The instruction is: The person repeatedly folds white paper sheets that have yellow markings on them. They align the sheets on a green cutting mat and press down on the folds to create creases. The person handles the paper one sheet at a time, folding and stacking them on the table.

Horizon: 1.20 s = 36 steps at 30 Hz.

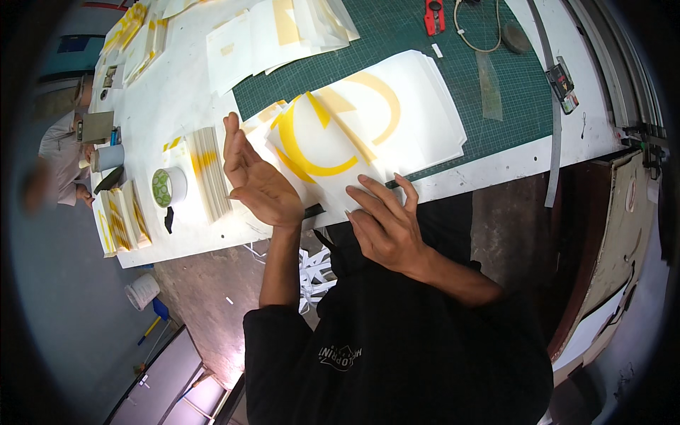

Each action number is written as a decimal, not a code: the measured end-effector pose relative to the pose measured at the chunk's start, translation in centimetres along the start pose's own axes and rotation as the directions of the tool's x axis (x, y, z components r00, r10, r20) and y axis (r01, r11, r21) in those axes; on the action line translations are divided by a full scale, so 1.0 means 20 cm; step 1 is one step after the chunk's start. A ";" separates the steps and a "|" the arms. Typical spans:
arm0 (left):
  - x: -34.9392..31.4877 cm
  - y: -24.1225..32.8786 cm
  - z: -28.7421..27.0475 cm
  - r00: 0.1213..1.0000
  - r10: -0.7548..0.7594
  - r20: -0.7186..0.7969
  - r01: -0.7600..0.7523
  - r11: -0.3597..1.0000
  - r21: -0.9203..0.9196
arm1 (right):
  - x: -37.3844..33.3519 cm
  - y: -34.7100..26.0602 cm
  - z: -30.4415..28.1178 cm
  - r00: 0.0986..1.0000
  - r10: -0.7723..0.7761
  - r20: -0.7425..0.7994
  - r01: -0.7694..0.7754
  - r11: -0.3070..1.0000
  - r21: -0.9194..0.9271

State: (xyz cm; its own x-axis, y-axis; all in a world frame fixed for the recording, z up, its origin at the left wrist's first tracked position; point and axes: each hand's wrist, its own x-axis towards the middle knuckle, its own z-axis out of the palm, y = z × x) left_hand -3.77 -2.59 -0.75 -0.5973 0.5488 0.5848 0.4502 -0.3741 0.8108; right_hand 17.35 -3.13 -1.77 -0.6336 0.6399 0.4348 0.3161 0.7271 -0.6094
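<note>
A white sheet with a bold yellow curved print lies bowed at the near edge of the table, over a stack of white sheets with paler yellow prints. Beside its left edge, my left hand is open, palm turned sideways and fingers stretched out. My right hand is at the sheet's lower right corner, fingers spread and slightly bent, their tips over the sheet and the stack's near edge. No grip by this hand on the sheet can be made out.
A green cutting mat lies under the stack, with a red-handled tool on it. Left of me are a bundle of folded sheets and a tape roll. Another person is at the left table edge. White paper strips hang below.
</note>
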 end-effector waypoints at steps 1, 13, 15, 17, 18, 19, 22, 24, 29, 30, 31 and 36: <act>0.01 -0.01 0.00 0.999 0.035 0.028 -0.035 0.999 0.003 | 0.00 0.00 0.00 1.000 -0.001 -0.001 0.001 1.000 -0.005; 0.07 0.12 0.10 0.603 -0.119 0.789 -0.326 0.866 0.380 | -0.06 0.09 -0.05 0.964 0.047 -0.263 -0.025 0.996 0.086; 0.04 0.10 0.10 0.618 -0.100 0.780 -0.368 0.840 0.399 | 0.03 0.22 -0.11 0.903 0.189 -0.385 -0.266 0.951 -0.158; 0.02 0.09 0.10 0.605 -0.090 0.791 -0.394 0.830 0.396 | 0.06 0.34 -0.15 0.870 0.248 -0.427 -0.401 0.859 -0.317; 0.02 0.09 0.09 0.604 -0.089 0.792 -0.400 0.825 0.398 | 0.07 0.38 -0.18 0.868 0.266 -0.420 -0.436 0.813 -0.387; 0.01 0.09 0.08 0.603 -0.088 0.793 -0.407 0.821 0.401 | 0.07 0.40 -0.19 0.865 0.283 -0.414 -0.466 0.760 -0.454; 0.01 0.11 0.10 0.617 -0.084 0.782 -0.411 0.813 0.412 | 0.07 0.41 -0.19 0.885 0.300 -0.355 -0.450 0.748 -0.489; 0.00 0.10 0.10 0.616 -0.079 0.783 -0.415 0.813 0.409 | 0.07 0.40 -0.18 0.891 0.293 -0.345 -0.438 0.752 -0.493; 0.00 0.09 0.10 0.615 -0.083 0.784 -0.423 0.805 0.417 | 0.06 0.37 -0.17 0.887 0.248 -0.389 -0.399 0.838 -0.373; 0.00 0.09 0.10 0.614 -0.089 0.784 -0.422 0.802 0.422 | 0.06 0.35 -0.17 0.877 0.243 -0.414 -0.382 0.876 -0.295; 0.00 0.09 0.10 0.614 -0.095 0.784 -0.422 0.800 0.427 | 0.07 0.34 -0.16 0.866 0.240 -0.439 -0.360 0.908 -0.215; 0.00 0.09 0.12 0.608 -0.096 0.788 -0.430 0.794 0.429 | 0.06 0.41 -0.17 0.669 0.508 -0.542 -0.439 0.859 0.263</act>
State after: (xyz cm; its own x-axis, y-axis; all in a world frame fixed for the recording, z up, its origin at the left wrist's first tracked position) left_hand -1.34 -1.58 0.70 0.1166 0.9588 0.2589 0.8993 -0.2126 0.3823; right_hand 21.59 4.44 -4.07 0.1199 0.9325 0.3406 0.3639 0.2779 -0.8890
